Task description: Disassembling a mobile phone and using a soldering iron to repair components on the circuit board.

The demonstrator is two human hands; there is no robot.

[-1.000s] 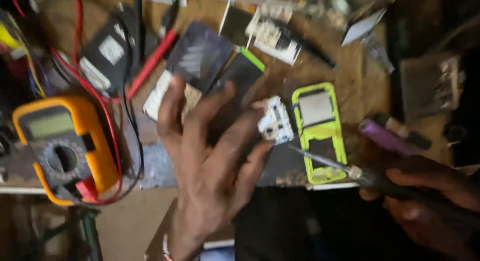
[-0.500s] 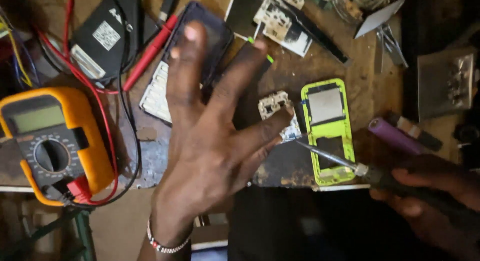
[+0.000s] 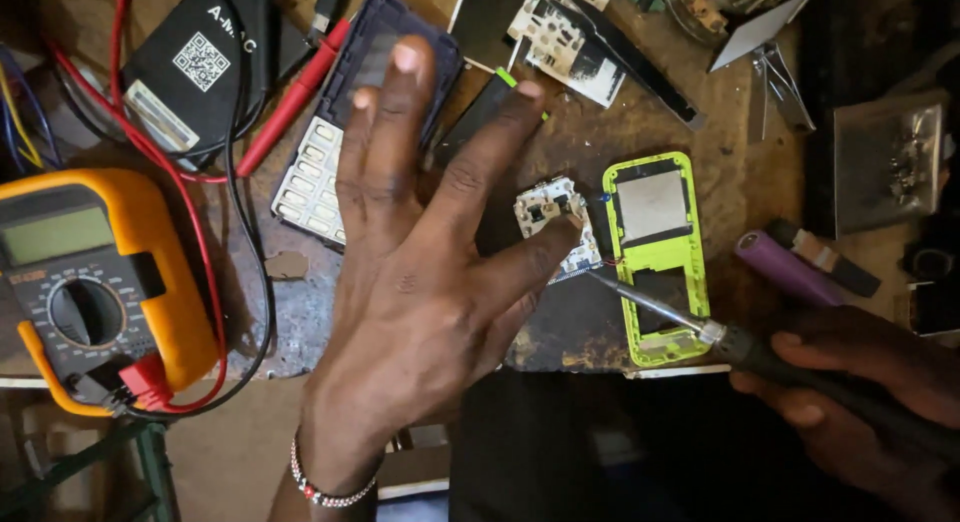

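- Head view: left hand (image 3: 420, 282) spread flat, palm down, fingers apart, gripping nothing. Thumb tip pins the small circuit board (image 3: 555, 227) to the scarred bench (image 3: 700, 122).
- Board sits centre, just left of the lime-green phone frame (image 3: 660, 252), right of a keypad phone (image 3: 350, 132).
- Right hand (image 3: 850, 382) closed round the soldering iron (image 3: 740, 342) handle, near right; tip touches the board's near right edge.
- To do it well: keep thumb pressure steady and clear of the tip, brace the right wrist, touch only the joint.
- Orange multimeter (image 3: 90, 282) with red lead far left; purple cylinder (image 3: 785, 267) at right.
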